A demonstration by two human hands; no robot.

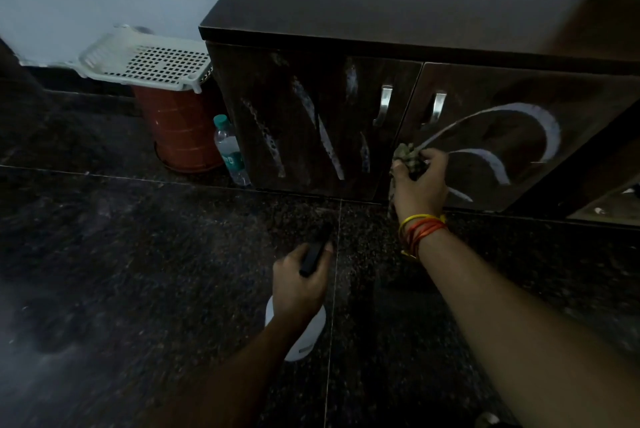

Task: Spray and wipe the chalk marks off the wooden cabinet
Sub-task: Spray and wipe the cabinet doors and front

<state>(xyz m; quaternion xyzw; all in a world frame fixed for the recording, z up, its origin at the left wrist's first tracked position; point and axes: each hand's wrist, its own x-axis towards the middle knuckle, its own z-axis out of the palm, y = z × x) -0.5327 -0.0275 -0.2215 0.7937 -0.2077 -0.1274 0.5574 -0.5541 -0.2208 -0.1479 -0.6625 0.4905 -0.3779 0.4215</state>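
My right hand [420, 181] clutches a bunched cloth [408, 159] against the lower left corner of the cabinet's [381, 12] right door, where curved chalk marks [550, 136] sweep across the wood. My left hand [301, 284] grips the black trigger of a white spray bottle [304, 341], low over the floor in front of the cabinet's left door.

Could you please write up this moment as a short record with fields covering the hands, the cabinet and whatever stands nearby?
left hand: left hand grips a white spray bottle by its black trigger head, above the floor
right hand: right hand holds a bunched cloth against the right door
cabinet: dark wooden cabinet, both doors closed
chalk marks: streaks on left door, curved arcs on right door
beside cabinet: water bottle, red bin topped by a white basket
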